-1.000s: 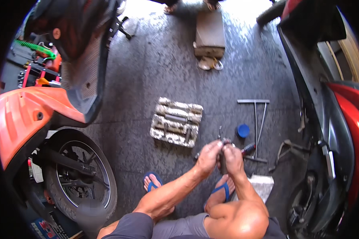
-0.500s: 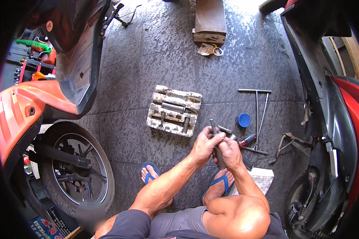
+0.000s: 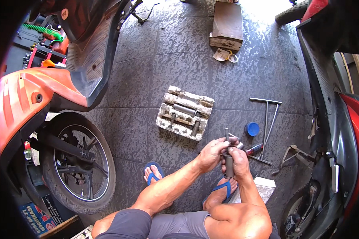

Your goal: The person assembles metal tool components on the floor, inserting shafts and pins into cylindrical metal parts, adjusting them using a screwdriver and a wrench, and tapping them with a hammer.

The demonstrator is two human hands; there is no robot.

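Note:
My left hand [image 3: 212, 155] is closed, its thumb and fingers pinching the thin upright rod [image 3: 227, 135] of a dark metal tool. My right hand [image 3: 240, 162] wraps the tool's thick grey metal cylinder [image 3: 229, 167], which hangs below the rod. Both hands meet where rod and cylinder join, and the fingers hide that joint. Just beyond my fingertips shows a shiny metal tube [image 3: 237, 144], partly covered by the hands. To their right lies a tool with a red handle [image 3: 254, 149]. A worn white foam tray [image 3: 170, 98] holding several metal cylinders rests on the floor ahead, left of my hands.
A blue round container [image 3: 252, 129] and a T-handle wrench [image 3: 266, 115] lie on the right. Farther off, a wooden block [image 3: 227, 24] has a tape roll [image 3: 233, 58] beside it. An orange scooter [image 3: 36, 89] stands left, a red and black one [image 3: 335, 115] right.
The view has shifted, so the floor things appear farther right. My hands still grip the tool; its cylinder now shows more upright and less covered by my fingers.

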